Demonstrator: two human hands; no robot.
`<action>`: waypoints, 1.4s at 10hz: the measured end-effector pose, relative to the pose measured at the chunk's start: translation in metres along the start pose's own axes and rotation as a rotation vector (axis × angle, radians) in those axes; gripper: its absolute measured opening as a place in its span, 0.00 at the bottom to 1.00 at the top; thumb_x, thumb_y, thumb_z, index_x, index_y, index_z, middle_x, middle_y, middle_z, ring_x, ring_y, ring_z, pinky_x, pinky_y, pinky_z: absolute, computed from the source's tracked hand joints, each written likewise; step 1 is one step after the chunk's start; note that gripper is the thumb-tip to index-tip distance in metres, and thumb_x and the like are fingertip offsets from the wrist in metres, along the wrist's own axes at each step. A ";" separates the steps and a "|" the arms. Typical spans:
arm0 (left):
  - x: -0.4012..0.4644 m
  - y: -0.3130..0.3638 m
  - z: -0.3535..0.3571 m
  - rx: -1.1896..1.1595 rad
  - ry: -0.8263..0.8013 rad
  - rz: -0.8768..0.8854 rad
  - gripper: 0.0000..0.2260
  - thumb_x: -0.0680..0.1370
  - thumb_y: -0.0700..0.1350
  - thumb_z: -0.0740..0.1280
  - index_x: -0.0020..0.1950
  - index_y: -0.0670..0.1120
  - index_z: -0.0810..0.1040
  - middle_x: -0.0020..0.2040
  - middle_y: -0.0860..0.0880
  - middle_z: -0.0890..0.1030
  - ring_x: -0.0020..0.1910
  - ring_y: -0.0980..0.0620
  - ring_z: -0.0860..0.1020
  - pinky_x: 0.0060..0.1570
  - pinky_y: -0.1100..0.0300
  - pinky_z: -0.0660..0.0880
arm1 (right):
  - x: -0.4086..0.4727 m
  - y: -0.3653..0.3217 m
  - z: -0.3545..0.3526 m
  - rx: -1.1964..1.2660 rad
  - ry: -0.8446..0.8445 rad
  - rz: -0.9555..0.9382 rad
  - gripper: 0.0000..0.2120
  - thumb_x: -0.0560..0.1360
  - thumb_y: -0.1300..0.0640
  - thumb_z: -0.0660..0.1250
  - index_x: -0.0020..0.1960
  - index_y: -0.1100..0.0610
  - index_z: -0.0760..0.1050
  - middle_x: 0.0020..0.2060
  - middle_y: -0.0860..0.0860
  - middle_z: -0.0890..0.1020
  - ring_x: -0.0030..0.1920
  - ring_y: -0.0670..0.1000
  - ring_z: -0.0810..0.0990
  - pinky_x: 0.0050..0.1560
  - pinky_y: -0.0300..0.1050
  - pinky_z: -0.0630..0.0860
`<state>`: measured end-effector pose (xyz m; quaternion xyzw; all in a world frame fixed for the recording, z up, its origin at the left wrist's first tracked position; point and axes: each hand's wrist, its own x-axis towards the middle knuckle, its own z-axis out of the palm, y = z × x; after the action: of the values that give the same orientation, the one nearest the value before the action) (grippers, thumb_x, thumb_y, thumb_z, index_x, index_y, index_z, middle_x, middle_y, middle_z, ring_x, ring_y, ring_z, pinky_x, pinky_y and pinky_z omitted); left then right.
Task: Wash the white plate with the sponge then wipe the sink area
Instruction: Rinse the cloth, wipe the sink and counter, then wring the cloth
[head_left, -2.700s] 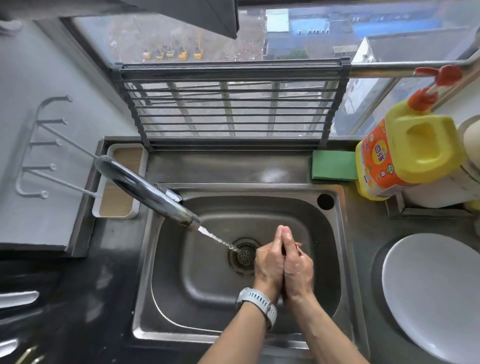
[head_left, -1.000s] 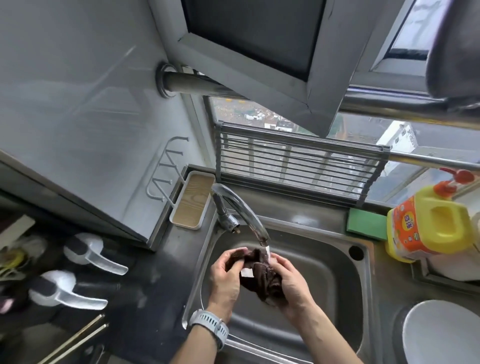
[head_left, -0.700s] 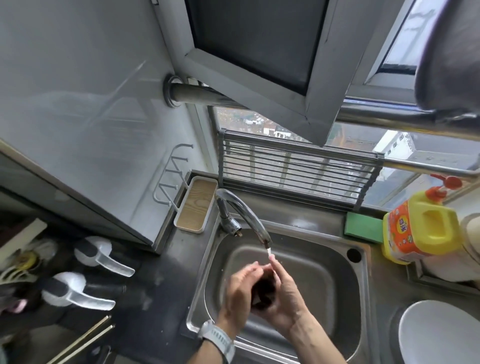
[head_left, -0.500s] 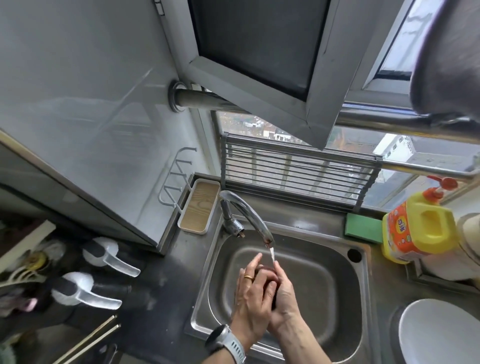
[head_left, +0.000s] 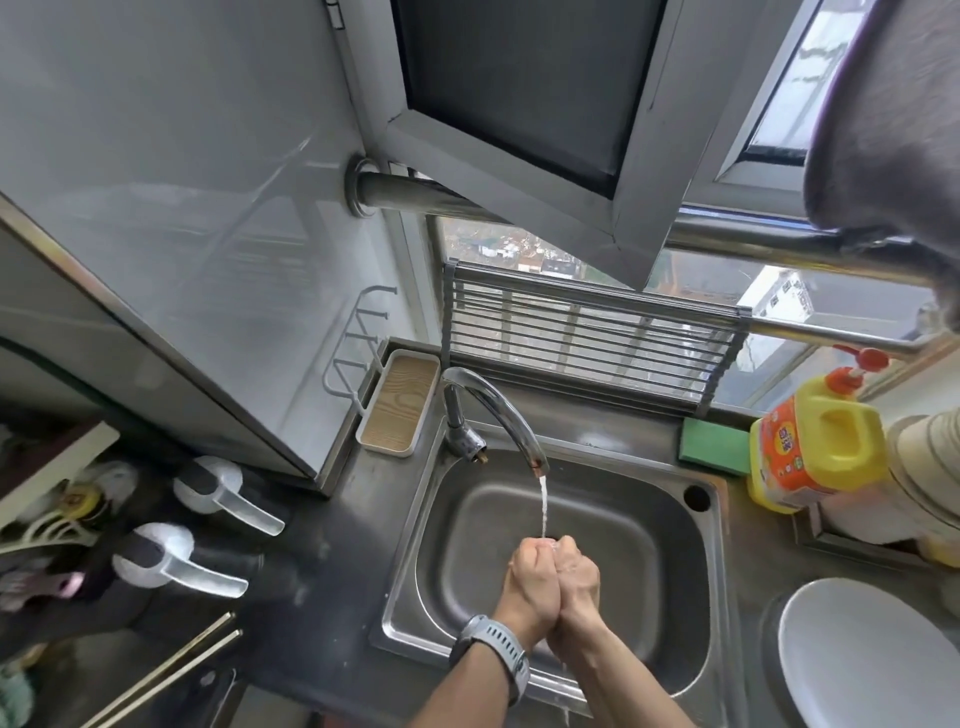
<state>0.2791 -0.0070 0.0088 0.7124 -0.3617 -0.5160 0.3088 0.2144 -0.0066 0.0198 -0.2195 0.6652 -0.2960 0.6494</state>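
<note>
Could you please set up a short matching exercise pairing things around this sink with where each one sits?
Things:
1. green sponge
2. white plate
3. wood-lined tray
4. hands

Places:
a. counter, right of the sink
b. under the tap's stream
c. ledge behind the sink, beside the yellow bottle
d. left of the tap's base

Pairs: 1-c, 2-a, 3-d, 4-b

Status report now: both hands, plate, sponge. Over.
Left hand and right hand fisted together under tap stream; contents hidden. White plate untouched, right counter. Green sponge behind sink. Nothing blocking.
</note>
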 end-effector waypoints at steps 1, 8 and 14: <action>-0.012 0.013 0.000 0.080 -0.024 0.042 0.20 0.74 0.54 0.54 0.36 0.43 0.79 0.39 0.42 0.84 0.37 0.53 0.81 0.45 0.52 0.78 | 0.014 0.007 -0.009 -0.089 0.045 0.004 0.11 0.77 0.50 0.65 0.42 0.56 0.77 0.41 0.59 0.81 0.41 0.58 0.79 0.49 0.60 0.80; -0.098 0.170 -0.110 -0.213 0.118 0.265 0.20 0.76 0.61 0.68 0.42 0.45 0.87 0.41 0.43 0.87 0.46 0.43 0.85 0.45 0.56 0.83 | -0.113 -0.187 -0.114 -0.129 -0.269 -0.507 0.12 0.71 0.70 0.68 0.54 0.64 0.81 0.40 0.59 0.86 0.40 0.56 0.86 0.35 0.47 0.82; -0.140 0.241 -0.203 0.876 0.058 0.602 0.10 0.69 0.47 0.79 0.49 0.50 0.85 0.42 0.56 0.79 0.41 0.60 0.76 0.39 0.75 0.67 | -0.155 -0.292 -0.119 -0.528 -0.414 -0.743 0.07 0.70 0.71 0.73 0.45 0.62 0.82 0.42 0.60 0.83 0.45 0.55 0.82 0.44 0.44 0.76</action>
<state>0.3976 -0.0089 0.3330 0.6534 -0.7231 -0.1852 0.1265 0.0787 -0.1021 0.3296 -0.6526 0.4513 -0.2792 0.5408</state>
